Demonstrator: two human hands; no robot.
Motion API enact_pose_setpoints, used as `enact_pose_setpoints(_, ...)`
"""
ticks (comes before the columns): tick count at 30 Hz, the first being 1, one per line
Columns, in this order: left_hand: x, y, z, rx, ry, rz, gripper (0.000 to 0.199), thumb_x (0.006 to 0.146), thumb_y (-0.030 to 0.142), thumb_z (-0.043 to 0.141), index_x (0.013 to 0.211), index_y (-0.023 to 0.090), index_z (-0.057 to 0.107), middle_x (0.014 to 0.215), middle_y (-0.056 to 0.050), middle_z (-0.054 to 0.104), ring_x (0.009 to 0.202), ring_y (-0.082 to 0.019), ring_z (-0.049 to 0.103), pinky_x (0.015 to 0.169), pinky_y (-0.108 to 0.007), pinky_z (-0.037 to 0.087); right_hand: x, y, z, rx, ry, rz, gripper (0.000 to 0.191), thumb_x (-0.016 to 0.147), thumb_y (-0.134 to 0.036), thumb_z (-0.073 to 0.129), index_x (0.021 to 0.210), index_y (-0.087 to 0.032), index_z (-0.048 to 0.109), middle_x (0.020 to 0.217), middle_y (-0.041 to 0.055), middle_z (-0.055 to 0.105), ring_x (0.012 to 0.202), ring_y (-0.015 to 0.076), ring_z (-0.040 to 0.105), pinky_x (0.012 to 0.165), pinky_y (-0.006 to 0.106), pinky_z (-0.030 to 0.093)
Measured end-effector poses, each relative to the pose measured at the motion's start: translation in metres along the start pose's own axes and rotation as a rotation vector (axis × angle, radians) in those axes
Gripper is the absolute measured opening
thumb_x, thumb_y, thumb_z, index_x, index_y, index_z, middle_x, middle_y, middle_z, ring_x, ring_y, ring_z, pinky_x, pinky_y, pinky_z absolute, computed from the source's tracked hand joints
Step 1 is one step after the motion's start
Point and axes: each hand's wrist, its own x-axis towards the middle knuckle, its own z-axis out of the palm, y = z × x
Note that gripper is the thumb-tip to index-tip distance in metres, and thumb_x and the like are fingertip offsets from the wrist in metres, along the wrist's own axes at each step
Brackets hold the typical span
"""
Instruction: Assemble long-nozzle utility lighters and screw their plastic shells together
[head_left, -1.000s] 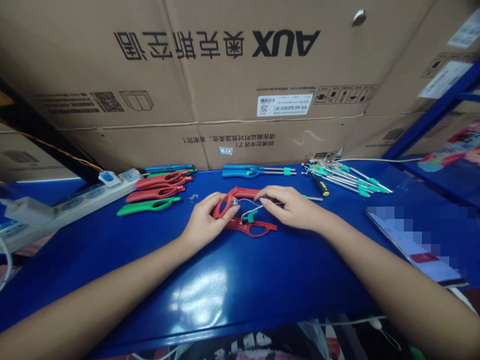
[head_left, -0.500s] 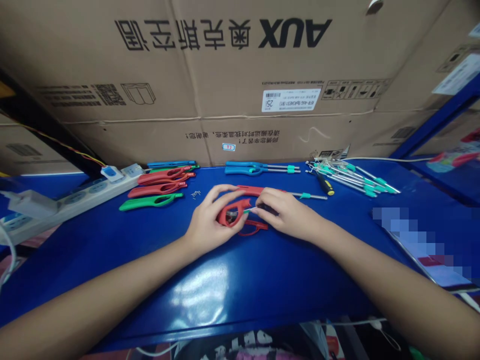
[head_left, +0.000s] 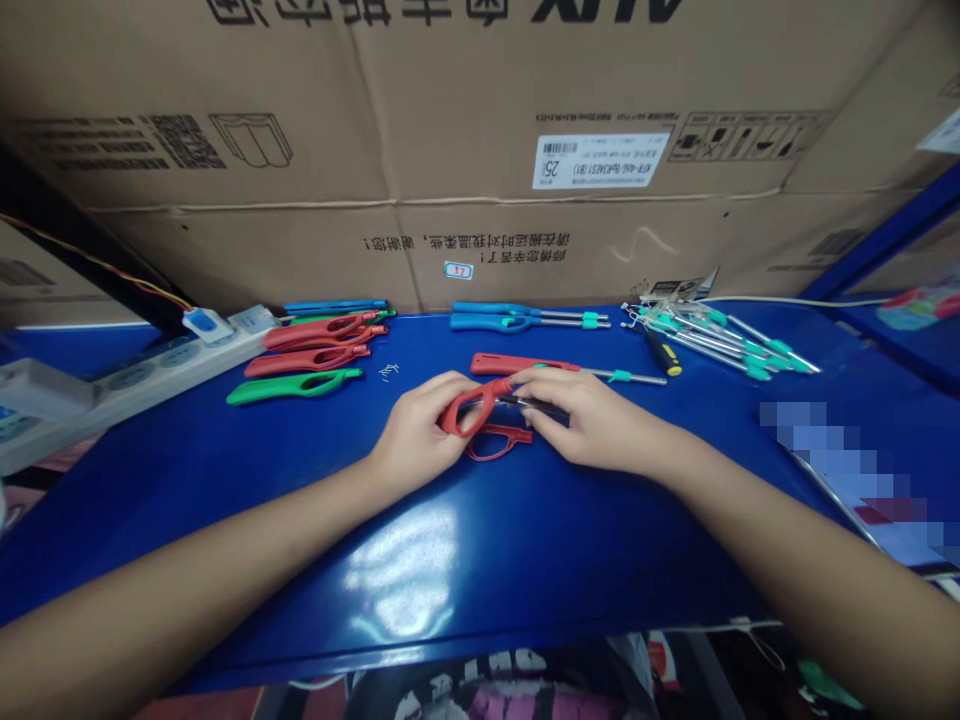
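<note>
My left hand (head_left: 416, 430) is closed around a red lighter handle (head_left: 489, 396) with a looped opening, held above the blue table. My right hand (head_left: 607, 420) grips a slim dark tool (head_left: 546, 408) whose thin metal end meets the handle's opening; its exact kind is unclear. Below the hands lies a second red looped shell piece (head_left: 517, 436). Just behind them rests a red lighter body (head_left: 521, 364) with a metal rod and a turquoise clip, partly covered by my right fingers.
At left lie red, green and blue lighter shells (head_left: 307, 358) beside small screws (head_left: 388, 371) and a power strip (head_left: 142, 378). Blue lighters (head_left: 491, 322) lie at the back. Right are metal rods (head_left: 720, 340), a screwdriver (head_left: 664, 355) and a blurred-out flat device (head_left: 862, 490). A cardboard box (head_left: 315, 240) stands behind.
The view has tilted down. The red handle has turned in my left hand, and the dark tool now shows at its opening. The small green-and-white bit between my fingers is no longer visible.
</note>
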Motion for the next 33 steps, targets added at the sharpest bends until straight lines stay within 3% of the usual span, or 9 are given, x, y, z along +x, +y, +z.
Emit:
enact_pose_setpoints(7,-0.002,0.002,-0.002,-0.004,-0.119,-0.108,0.016,0.093,0.022,0.055,0.106,0.019,0.063,0.088,-0.001,0.073,0.069,-0.014,0.066,0.064,-0.023,0.048,0.001,0.002,-0.004,0.007,-0.065,0.055,0.018,0.098,-0.017,0.051,0.104,-0.016,0.068,0.096,0.0077,0.075,0.083,0.0186,0.067,0.076,0.033,0.051)
enact_pose_setpoints(15,-0.001,0.001,0.0,0.005,-0.082,-0.079,0.015,0.092,0.026,0.06,0.104,0.019,0.065,0.093,-0.002,0.073,0.076,-0.014,0.067,0.07,-0.023,0.05,0.0,0.004,-0.007,-0.036,-0.144,0.083,0.026,0.099,-0.018,0.051,0.119,-0.021,0.067,0.118,0.0082,0.074,0.103,0.0224,0.069,0.088,0.037,0.051)
enact_pose_setpoints(21,0.001,0.001,-0.001,-0.022,-0.077,-0.007,0.014,0.094,0.021,0.06,0.105,0.018,0.068,0.097,-0.004,0.072,0.086,-0.016,0.067,0.079,-0.025,0.051,-0.003,0.006,-0.01,-0.117,-0.131,0.055,0.027,0.097,-0.018,0.053,0.119,-0.02,0.068,0.116,0.0086,0.074,0.101,0.0228,0.069,0.085,0.036,0.052)
enact_pose_setpoints(33,0.0,0.0,-0.001,-0.027,-0.035,-0.008,0.008,0.092,0.024,0.066,0.093,0.017,0.069,0.088,-0.005,0.07,0.078,-0.016,0.065,0.071,-0.025,0.051,-0.002,0.004,-0.008,-0.217,-0.148,0.029,0.025,0.101,-0.026,0.049,0.112,-0.017,0.069,0.109,0.0094,0.074,0.096,0.0229,0.07,0.081,0.036,0.053)
